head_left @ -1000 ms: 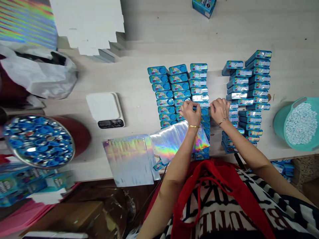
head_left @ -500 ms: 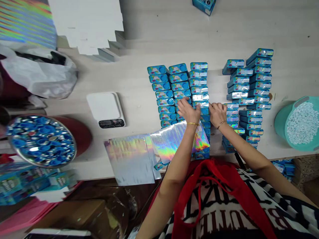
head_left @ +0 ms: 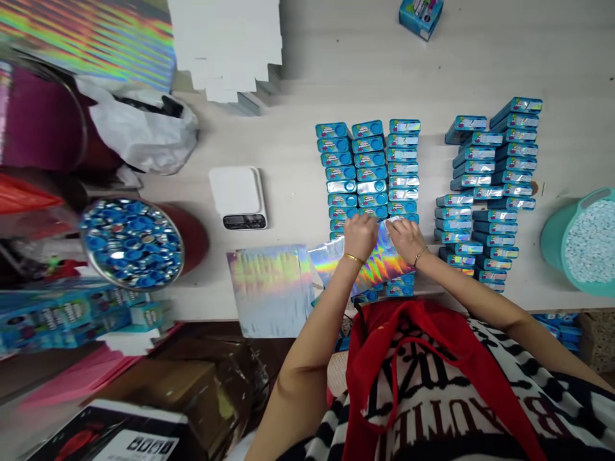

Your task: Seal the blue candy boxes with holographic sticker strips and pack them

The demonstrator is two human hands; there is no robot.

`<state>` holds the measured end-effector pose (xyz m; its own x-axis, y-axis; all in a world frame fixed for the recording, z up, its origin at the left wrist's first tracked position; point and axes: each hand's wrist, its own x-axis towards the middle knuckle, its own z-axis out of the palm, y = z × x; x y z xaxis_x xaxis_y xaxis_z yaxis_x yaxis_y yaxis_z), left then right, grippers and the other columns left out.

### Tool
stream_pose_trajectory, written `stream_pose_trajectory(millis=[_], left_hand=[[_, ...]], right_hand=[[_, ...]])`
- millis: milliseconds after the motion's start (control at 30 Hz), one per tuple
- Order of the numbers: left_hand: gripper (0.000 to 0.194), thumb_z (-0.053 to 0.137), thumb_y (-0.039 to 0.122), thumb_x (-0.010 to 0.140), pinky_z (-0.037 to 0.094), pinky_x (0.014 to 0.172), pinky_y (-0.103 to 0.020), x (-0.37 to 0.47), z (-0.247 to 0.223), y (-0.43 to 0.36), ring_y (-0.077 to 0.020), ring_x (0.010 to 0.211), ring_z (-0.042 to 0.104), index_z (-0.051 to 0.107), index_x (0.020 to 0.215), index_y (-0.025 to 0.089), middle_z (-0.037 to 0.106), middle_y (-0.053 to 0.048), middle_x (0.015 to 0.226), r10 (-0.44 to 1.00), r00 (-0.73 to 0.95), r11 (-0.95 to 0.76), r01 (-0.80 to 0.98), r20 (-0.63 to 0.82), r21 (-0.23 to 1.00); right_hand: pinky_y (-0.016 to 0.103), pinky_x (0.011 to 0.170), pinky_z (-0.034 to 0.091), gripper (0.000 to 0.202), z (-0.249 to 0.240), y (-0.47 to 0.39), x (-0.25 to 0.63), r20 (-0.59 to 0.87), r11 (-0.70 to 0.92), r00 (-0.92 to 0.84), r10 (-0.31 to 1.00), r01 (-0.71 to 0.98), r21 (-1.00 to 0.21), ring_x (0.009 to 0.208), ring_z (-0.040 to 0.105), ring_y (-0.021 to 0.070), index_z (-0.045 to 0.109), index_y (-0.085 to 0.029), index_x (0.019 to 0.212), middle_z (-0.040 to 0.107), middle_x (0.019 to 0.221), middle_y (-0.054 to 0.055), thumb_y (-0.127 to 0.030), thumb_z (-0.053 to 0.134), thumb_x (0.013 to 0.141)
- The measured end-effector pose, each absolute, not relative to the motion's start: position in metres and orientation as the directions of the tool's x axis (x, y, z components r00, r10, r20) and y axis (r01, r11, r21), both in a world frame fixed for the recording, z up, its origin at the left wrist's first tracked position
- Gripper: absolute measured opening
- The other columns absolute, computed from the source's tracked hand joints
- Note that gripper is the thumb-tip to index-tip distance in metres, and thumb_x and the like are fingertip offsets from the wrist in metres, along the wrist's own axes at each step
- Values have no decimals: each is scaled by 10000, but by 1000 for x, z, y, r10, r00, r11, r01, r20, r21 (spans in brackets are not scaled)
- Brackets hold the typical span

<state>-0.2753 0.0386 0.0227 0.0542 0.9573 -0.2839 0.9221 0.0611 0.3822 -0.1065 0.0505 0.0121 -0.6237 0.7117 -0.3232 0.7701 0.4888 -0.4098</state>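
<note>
A shiny holographic sheet (head_left: 379,266) lies over the lower part of several rows of small blue boxes (head_left: 371,159). At its upper edge, my left hand (head_left: 360,238) has curled fingers closed on the sheet. Close by on the right, my right hand (head_left: 407,240) pinches the sheet's upper right corner. The fingertips of both hands are partly hidden, so any small piece between them cannot be made out. A second, paler holographic sheet (head_left: 266,291) rests flat to the left, partly under the first.
Left of the rows sit a white digital scale (head_left: 237,195) and a red tub (head_left: 192,234) of blue-and-silver pieces. More blue boxes (head_left: 516,147) stand in rows on the right, beside a turquoise bucket (head_left: 552,237) of pale pellets. Stacked white card (head_left: 225,45) lies at the back.
Both hands have come down from the box rows to the sheet's upper edge and now hold it. The view has shifted, so the table's contents appear further right.
</note>
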Motion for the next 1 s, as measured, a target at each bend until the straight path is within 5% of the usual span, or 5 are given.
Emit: stream_pose_trajectory(millis=[333, 467, 700, 833, 1000], left_hand=[[264, 445, 160, 967, 340, 814, -421, -261, 16, 7, -286, 1036, 584, 700, 999, 217, 675, -125, 1243, 991, 69, -16, 914, -116, 406], [128, 545, 203, 934, 352, 781, -386, -251, 39, -24, -243, 955, 600, 666, 894, 208, 718, -96, 1086, 994, 99, -64, 838, -36, 543], [202, 719, 342, 829, 435, 716, -272, -236, 82, -18, -131, 729, 590, 570, 832, 206, 612, 14, 771, 797, -588, 240, 95, -140, 966], [277, 779, 341, 744, 474, 746, -252, -222, 69, 7, -114, 727, 606, 553, 807, 195, 610, 25, 748, 710, -619, 247, -228, -336, 942], [262, 769, 355, 739, 488, 724, -248, -202, 44, 21, -111, 706, 595, 566, 785, 195, 610, 24, 737, 726, -563, 288, -275, -396, 918]], right_hand=[[396, 884, 392, 430, 4, 45, -106, -322, 445, -587, 743, 792, -419, 1105, 492, 280, 523, -123, 1408, 618, 1164, 176, -185, 344, 1022], [414, 904, 410, 448, 0, 47, -104, -328, 401, -590, 738, 774, -490, 1106, 489, 296, 527, -88, 1408, 606, 1173, 194, -179, 393, 990], [375, 900, 479, 587, 10, 45, -86, -183, -23, -394, 901, 376, -926, 988, 577, 221, 672, -166, 1120, 630, 1050, 113, -550, 239, 1029], [323, 783, 472, 605, 33, 34, -80, -285, -240, -318, 904, 175, -955, 817, 570, 179, 666, -202, 934, 622, 876, 38, -738, 387, 911], [292, 718, 423, 430, 41, 40, -71, -322, -277, -200, 925, 224, -935, 714, 499, 152, 583, -213, 764, 561, 732, -9, -620, 533, 891]])
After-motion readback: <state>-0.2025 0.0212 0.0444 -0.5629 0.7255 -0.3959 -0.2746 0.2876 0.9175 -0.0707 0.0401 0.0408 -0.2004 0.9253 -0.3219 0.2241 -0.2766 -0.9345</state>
